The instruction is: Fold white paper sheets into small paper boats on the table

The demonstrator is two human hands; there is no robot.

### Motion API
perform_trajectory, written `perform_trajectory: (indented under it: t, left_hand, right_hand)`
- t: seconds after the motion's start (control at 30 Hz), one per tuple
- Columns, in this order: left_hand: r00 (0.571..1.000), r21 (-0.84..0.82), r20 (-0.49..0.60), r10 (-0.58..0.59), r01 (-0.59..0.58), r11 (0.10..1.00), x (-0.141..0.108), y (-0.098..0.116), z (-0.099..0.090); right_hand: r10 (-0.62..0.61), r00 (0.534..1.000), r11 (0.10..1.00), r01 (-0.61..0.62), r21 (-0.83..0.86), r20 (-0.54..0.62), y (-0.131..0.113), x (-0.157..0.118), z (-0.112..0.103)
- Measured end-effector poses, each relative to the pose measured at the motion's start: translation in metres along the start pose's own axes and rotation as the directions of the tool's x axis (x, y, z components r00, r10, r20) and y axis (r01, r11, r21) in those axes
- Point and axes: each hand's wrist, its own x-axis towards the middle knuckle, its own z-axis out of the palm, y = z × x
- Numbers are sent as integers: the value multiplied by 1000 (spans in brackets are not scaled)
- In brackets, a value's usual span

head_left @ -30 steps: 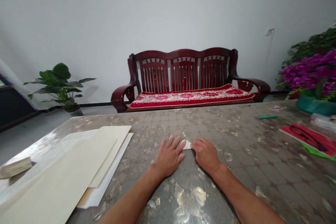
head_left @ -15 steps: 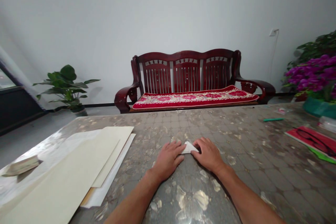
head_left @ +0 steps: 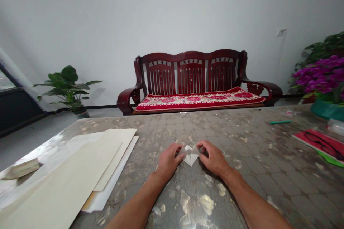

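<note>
A small folded white paper [head_left: 191, 159] lies on the patterned table [head_left: 228, 200], its pointed end toward me and its two upper sides raised. My left hand [head_left: 170, 160] pinches its left side between thumb and fingers. On the right side, my right hand [head_left: 212, 158] holds the other edge in the same way. Both wrists stay low over the tabletop.
Large cream sheets [head_left: 72, 171] and a small thick pad [head_left: 23, 169] lie at the left. To the right are a green pen [head_left: 280, 122], a red booklet [head_left: 309, 136] with glasses [head_left: 322, 143], and purple flowers [head_left: 319, 75]. A wooden bench [head_left: 190, 75] stands behind.
The paper has gone from a flat triangle pointing away to a shape with its point toward me. My left hand's spread fingers have curled into a pinch on its edge.
</note>
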Motion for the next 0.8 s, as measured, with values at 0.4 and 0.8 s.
perform_trajectory:
  t: [0.4,0.8]
  left_hand:
    - [994,-68,-100,33,-40,997,3,0,-2]
    - [957,-300,-200,-211,145,943,10,-10,0]
  right_hand:
    - [-37,999,982,41,186,-22,10,10,9]
    - [124,985,880,-52,472,-121,13,13,13]
